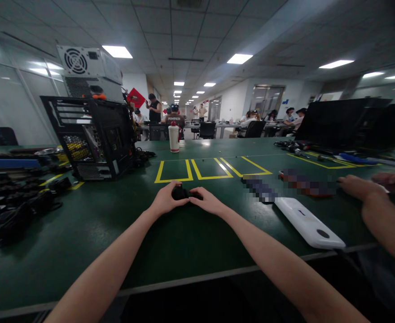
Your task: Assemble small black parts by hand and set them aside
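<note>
Gripping a small black rounded object [180, 193] between them, the left hand [165, 199] and right hand [207, 201] met on the dark green table [170, 242], near yellow taped rectangles [211, 169].

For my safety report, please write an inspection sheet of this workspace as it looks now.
Surface: green table with yellow marked boxes.
Job's things: small black object, held between both hands; its kind cannot be told.
Clutter: open black computer case, white bottle, white flat device.
Grippers: left hand and right hand both grip the black object.
Cables: dark cables and parts piled at the left.
Surroundings: co-worker's arm at the right; people at far tables.
</note>
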A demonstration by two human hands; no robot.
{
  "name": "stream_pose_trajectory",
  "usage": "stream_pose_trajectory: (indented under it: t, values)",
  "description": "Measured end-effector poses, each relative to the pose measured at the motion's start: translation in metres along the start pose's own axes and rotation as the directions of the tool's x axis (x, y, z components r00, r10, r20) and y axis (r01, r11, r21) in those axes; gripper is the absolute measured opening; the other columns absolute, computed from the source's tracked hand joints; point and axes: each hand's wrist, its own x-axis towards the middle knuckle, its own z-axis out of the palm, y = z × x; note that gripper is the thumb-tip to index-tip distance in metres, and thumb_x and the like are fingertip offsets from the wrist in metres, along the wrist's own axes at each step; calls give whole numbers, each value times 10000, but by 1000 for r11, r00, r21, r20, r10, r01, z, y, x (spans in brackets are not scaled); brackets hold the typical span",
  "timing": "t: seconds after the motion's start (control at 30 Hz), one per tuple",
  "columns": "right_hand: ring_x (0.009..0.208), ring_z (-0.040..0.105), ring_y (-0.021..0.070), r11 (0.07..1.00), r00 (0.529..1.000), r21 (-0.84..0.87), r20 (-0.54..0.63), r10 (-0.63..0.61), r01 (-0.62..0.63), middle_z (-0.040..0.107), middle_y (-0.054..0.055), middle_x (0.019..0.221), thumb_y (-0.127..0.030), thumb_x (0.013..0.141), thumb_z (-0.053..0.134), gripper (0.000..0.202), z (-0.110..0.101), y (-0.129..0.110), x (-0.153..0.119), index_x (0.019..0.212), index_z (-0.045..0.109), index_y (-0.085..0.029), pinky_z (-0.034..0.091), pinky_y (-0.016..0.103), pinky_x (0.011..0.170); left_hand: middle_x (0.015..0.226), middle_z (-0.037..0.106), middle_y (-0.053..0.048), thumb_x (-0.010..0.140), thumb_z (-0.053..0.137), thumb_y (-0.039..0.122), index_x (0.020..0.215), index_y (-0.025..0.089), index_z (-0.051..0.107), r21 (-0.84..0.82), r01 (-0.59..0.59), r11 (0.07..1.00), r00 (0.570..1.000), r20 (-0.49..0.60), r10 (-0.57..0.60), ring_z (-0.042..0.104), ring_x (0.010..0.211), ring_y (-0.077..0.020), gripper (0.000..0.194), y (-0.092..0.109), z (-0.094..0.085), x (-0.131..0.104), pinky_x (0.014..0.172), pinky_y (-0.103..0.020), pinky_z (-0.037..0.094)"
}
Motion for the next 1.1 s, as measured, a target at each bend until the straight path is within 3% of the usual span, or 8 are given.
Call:
stream_pose_trajectory:
  t: [0.13, 0.2, 0.33, 0.5, 0.63, 0.83, 0.97, 1.1]
  values:
    - [1013, 475, 189, 984, 996, -164, 61, -60, 69, 451, 87, 1140, -399, 727, 539, 433, -3, -9, -11, 1104, 500, -189, 384, 344, 885, 983, 605, -59, 636, 548, 550, 1035, 227, 471, 1, 150, 989, 988, 36, -150, 586, 894, -220, 519, -11, 3, 1, 781, -350, 455]
    - [1031, 453, 213, 967, 999, -252, 9, -46, 47, 446, 101, 1133, -396, 735, 528, 432, -2, -10, -12, 1107, 498, -178, 370, 364, 889, 988, 604, -63, 648, 535, 551, 1053, 234, 464, 21, 154, 988, 987, 36, -155, 589, 883, -225, 520, -12, 5, 1, 779, -363, 452]
    - [1014, 433, 262, 917, 986, -383, -161, 52, -111, 473, 135, 1064, -373, 768, 486, 382, -2, -7, -9, 1068, 512, -139, 355, 421, 861, 1035, 589, -81, 686, 502, 534, 1159, 252, 408, 47, 151, 987, 987, 42, -153, 583, 914, -239, 559, -7, 5, 0, 798, -397, 441]
    - [995, 452, 235, 916, 988, -393, -153, 24, -83, 499, 118, 1061, -286, 784, 475, 267, -6, -3, -11, 1004, 526, -143, 365, 395, 846, 1071, 573, -81, 703, 503, 495, 1177, 250, 414, -15, 114, 993, 983, 149, -111, 563, 974, -230, 541, 11, -3, -9, 849, -395, 429]
    - [955, 491, 184, 927, 997, -372, -39, -66, 47, 534, 79, 1013, -233, 806, 442, 178, -15, -9, -33, 932, 545, -161, 385, 347, 840, 1079, 566, -66, 699, 530, 441, 1160, 241, 430, -92, 106, 990, 973, 214, -85, 547, 994, -218, 512, 33, -13, -34, 883, -381, 417]
    - [979, 492, 165, 942, 994, -320, 69, -88, 105, 521, 54, 1056, -216, 827, 405, 185, -28, -48, -111, 941, 550, -204, 396, 339, 862, 1125, 538, -45, 711, 530, 390, 1188, 263, 392, -145, 144, 979, 947, 306, -94, 519, 1024, -200, 512, 61, -32, -98, 914, -347, 401]
    - [1028, 459, 182, 947, 982, -283, 157, -108, 150, 521, 63, 1093, -172, 828, 378, 204, -18, -82, -143, 883, 570, -210, 385, 359, 880, 1184, 511, -36, 731, 503, 353, 1212, 301, 369, -75, 155, 985, 954, 271, -129, 494, 1064, -211, 502, 70, -39, -133, 927, -356, 393]
    - [965, 470, 170, 964, 959, -151, 216, -183, 218, 528, 54, 1062, -122, 823, 351, 237, 5, -107, -138, 918, 544, -222, 400, 333, 835, 1211, 495, -18, 740, 492, 360, 1207, 329, 368, -40, 155, 987, 960, 243, -141, 474, 1096, -216, 484, 72, -42, -149, 939, -366, 392]
